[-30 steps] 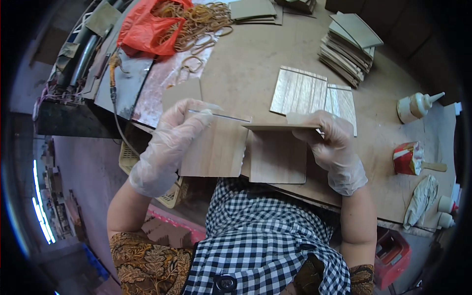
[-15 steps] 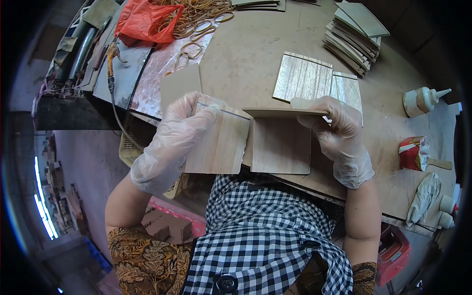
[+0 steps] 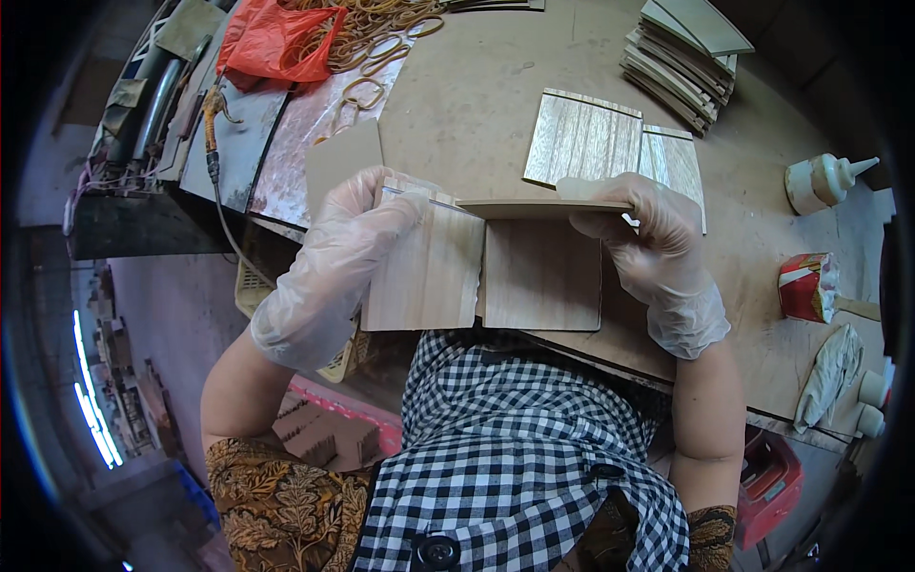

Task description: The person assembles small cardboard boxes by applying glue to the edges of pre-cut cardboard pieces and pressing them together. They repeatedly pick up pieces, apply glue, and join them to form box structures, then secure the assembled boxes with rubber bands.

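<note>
From my remote seat: left hand [image 3: 357, 234] pinching a pale board [image 3: 424, 272], right hand [image 3: 658, 229] pinching a thin panel [image 3: 534, 209]

Left to right, I see a red bag [image 3: 276, 43], rubber bands [image 3: 381, 21], the pale board gripped by its upper edge, a second board [image 3: 543, 276] just beside it, the thin panel edge-on above that one, all by the front edge of the table [image 3: 467, 124], then a squeeze bottle [image 3: 815, 185]

No words, numbers, brands or signs can be read. On the red-and-white container [image 3: 803, 288] at the right of the table [image 3: 467, 91], any print is too small to be made out; on the squeeze bottle [image 3: 813, 185] beyond it, no lettering can be discerned.
</note>
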A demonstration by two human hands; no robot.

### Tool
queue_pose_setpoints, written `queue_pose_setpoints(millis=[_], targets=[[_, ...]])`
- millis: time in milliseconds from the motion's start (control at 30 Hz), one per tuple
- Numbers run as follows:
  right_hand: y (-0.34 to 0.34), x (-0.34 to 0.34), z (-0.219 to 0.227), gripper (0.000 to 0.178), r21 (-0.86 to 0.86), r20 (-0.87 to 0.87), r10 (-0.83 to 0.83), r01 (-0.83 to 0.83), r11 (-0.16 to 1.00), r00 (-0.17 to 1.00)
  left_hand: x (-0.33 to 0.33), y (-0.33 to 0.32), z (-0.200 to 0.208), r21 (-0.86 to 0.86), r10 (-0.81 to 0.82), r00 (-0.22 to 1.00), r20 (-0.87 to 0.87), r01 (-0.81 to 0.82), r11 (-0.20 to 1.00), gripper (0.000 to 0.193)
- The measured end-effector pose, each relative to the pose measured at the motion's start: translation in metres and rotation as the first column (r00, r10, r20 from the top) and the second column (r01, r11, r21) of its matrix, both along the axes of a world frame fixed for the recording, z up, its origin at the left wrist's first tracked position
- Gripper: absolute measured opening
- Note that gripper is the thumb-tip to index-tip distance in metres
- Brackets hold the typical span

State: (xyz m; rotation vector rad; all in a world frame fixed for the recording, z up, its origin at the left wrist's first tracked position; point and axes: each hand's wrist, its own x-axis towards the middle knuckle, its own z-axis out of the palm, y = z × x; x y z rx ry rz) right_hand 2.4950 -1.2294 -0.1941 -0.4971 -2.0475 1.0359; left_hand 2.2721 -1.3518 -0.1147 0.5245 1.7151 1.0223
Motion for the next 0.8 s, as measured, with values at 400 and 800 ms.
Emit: queue_pose_setpoints(millis=[400, 800], targets=[[-0.001, -0.002, -0.001, 0.022, 0.009, -0.035, -0.014, 0.014, 1.0, 0.999, 0.007, -0.001, -0.005, 0.073, 0.03, 0.997, 0.073, -0.036, 0.997, 0.017], [0.0, -0.004, -0.005, 0.028, -0.018, -0.057, -0.023, 0.022, 1.0, 0.998, 0.012, 0.006, -0.018, 0.013, -0.065, 0.997, -0.047, 0.065, 0.998, 0.01]])
